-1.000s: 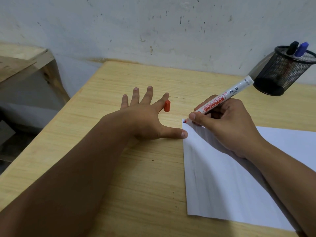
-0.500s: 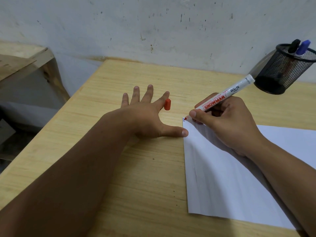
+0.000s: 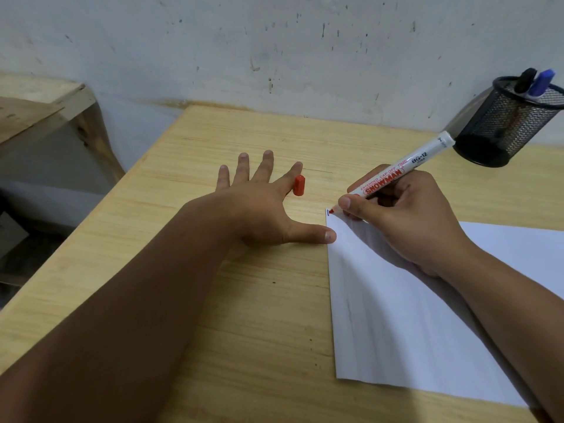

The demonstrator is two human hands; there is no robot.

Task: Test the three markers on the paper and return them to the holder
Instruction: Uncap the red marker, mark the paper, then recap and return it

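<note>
A white sheet of paper [image 3: 427,315] lies on the near right part of the wooden table [image 3: 213,331]. The left hand [image 3: 262,206] rests flat on the table beside the paper's left edge, fingers straight and spread, thumb tip touching that edge. The right hand [image 3: 406,221] rests on the paper and pinches a red marker [image 3: 399,174] between thumb and fingers, its tip touching the paper's far left corner, where small blue and red marks show. The marker's red cap [image 3: 299,185] lies just beside the left index finger. At the far right, a black mesh holder [image 3: 506,126] holds a black marker [image 3: 525,79] and a blue marker [image 3: 541,82].
</note>
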